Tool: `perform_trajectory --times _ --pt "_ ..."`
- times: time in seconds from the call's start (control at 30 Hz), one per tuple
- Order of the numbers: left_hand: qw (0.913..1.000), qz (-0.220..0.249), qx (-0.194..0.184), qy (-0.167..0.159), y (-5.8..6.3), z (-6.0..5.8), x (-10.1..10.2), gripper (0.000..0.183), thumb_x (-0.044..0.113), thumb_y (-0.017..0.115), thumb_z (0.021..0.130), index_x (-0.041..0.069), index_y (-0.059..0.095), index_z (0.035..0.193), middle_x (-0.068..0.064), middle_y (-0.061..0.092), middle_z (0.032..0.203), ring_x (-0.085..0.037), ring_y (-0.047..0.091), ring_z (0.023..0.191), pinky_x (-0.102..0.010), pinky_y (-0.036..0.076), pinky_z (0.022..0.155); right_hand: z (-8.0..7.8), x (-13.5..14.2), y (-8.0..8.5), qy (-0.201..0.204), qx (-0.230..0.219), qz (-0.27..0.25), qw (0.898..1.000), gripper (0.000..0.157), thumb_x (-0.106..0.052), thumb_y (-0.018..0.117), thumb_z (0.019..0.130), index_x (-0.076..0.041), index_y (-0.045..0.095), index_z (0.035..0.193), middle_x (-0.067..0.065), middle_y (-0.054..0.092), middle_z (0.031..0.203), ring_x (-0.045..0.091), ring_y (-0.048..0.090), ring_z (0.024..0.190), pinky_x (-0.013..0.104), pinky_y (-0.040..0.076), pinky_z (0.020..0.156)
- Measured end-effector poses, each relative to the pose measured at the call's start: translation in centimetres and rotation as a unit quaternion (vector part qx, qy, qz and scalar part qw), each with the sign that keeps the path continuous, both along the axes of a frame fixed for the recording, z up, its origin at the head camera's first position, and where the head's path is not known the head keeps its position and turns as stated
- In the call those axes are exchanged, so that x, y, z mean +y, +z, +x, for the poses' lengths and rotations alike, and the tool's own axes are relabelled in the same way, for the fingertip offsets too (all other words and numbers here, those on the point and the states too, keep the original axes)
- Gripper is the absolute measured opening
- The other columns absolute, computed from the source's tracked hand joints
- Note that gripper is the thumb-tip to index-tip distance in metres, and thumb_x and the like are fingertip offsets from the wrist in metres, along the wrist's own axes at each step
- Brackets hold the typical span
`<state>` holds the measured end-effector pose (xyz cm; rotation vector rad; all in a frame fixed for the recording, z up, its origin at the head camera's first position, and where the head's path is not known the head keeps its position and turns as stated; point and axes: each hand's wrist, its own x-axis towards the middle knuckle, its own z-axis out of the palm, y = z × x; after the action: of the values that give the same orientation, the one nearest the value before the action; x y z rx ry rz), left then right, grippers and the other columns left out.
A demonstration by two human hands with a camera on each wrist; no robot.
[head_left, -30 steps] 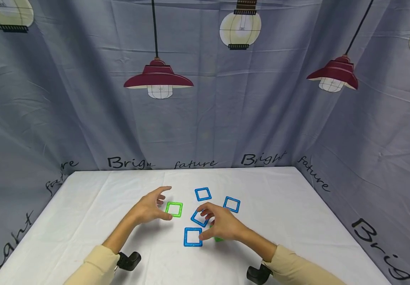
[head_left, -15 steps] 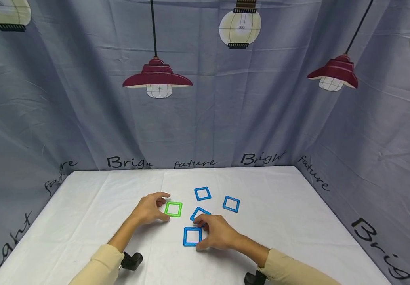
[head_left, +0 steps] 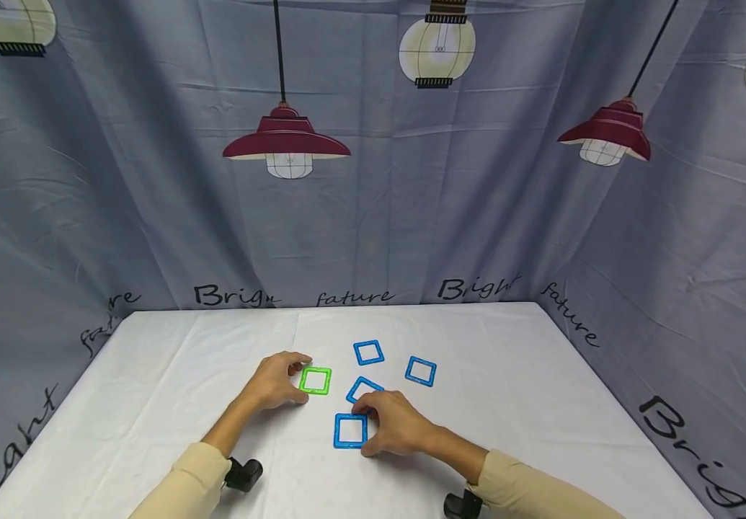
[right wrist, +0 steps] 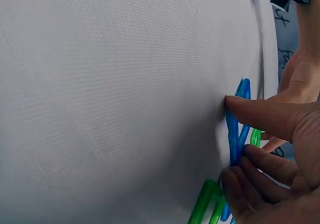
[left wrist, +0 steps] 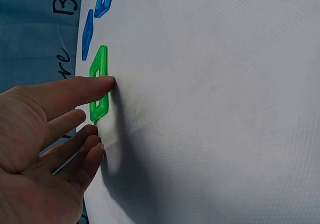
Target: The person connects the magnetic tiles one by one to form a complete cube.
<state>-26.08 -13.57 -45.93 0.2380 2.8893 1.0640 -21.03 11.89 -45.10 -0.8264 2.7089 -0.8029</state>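
My left hand (head_left: 275, 382) is at the left side of a hollow green square tile (head_left: 316, 392). Its index finger is by the far corner and its thumb by the near one, the fingers loosely bent. In the left wrist view the thumb crosses in front of this green tile (left wrist: 103, 59). My right hand (head_left: 398, 425) pinches a hollow blue square tile (head_left: 350, 445) at its right side, thumb on the near edge, index finger on the far edge. Beneath that hand, the right wrist view shows a second green tile (right wrist: 202, 204), hidden in the head view.
Another blue tile (head_left: 357, 388) lies just behind the pinched one, partly covered by the right fingers. Farther back lie two more blue tiles, one at the middle (head_left: 369, 362) and one to the right (head_left: 419, 383). A white cloth (head_left: 509, 404) covers the table; a grey curtain hangs behind.
My right hand has come nearer and slightly left, from over the near tiles to the blue tile's right side. My left hand's index finger has lowered to the green tile's far corner.
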Motion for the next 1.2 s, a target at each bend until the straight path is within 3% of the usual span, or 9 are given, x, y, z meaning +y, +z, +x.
perform_trajectory --times 0.23,0.63,0.9,1.2 --pt "0.9999 -0.009 0.0 -0.006 0.0 0.3 0.0 0.05 0.005 0.092 0.065 0.008 0.074 0.112 -0.006 0.066 0.106 -0.024 0.059 0.1 -0.045 0.051 0.092 0.0 -0.1 0.1 -0.001 0.006 0.0 1.0 0.05 -0.016 0.094 0.066 -0.01 0.073 0.111 -0.002 0.073 0.11 0.006 0.059 0.091 0.022 0.054 0.085" --pt "0.9982 -0.047 -0.001 -0.037 1.1 1.5 -0.6 0.046 0.008 0.093 0.061 0.01 0.072 0.102 -0.004 0.07 0.103 -0.022 0.063 0.1 -0.046 0.052 0.096 -0.3 -0.6 0.1 -0.008 0.027 0.013 1.0 0.049 -0.017 0.093 0.067 -0.01 0.075 0.112 0.0 0.073 0.11 0.007 0.06 0.09 0.024 0.055 0.084" --pt "0.9973 -0.043 -0.015 -0.058 1.8 2.5 -0.7 0.044 0.007 0.095 0.061 0.011 0.072 0.098 0.001 0.066 0.091 -0.017 0.057 0.087 -0.038 0.05 0.083 -0.5 -1.1 0.2 -0.005 0.048 0.021 0.999 0.048 -0.018 0.092 0.069 -0.008 0.075 0.113 0.0 0.074 0.106 0.007 0.06 0.087 0.022 0.054 0.081" --pt "0.9946 -0.05 -0.027 -0.086 2.1 3.3 -0.8 0.044 0.006 0.096 0.06 0.012 0.072 0.096 0.001 0.064 0.088 -0.018 0.057 0.086 -0.037 0.05 0.081 -0.7 -1.6 0.3 -0.004 0.059 0.026 0.998 0.049 -0.02 0.092 0.07 -0.007 0.075 0.114 0.0 0.073 0.103 0.005 0.055 0.082 0.019 0.051 0.076"
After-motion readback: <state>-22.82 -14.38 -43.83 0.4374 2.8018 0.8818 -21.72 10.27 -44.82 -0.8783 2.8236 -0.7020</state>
